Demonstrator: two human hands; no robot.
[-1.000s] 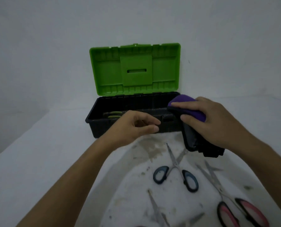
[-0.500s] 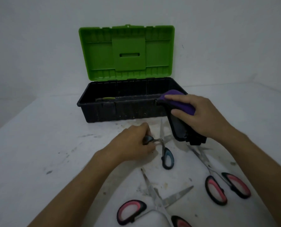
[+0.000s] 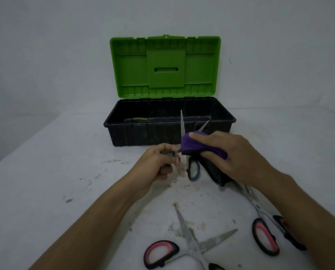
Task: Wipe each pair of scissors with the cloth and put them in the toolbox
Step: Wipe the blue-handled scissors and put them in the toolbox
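My left hand (image 3: 159,165) grips one handle of the blue-handled scissors (image 3: 193,169), lifted off the table with its spread blades pointing up in front of the toolbox. My right hand (image 3: 235,154) holds the purple and black cloth (image 3: 196,146) pressed around the blades near the pivot. The black toolbox (image 3: 169,133) stands open behind, its green lid (image 3: 165,67) upright; something green lies inside at the left. Two pink-handled scissors lie on the table: one pair (image 3: 190,244) at the bottom centre, the other (image 3: 266,228) partly under my right forearm.
The white table surface (image 3: 65,172) is stained with dirt around the scissors. A plain wall rises close behind the toolbox.
My left hand has lifted the blue-handled scissors off the table, blades now pointing up. My right hand has brought the cloth onto the blades.
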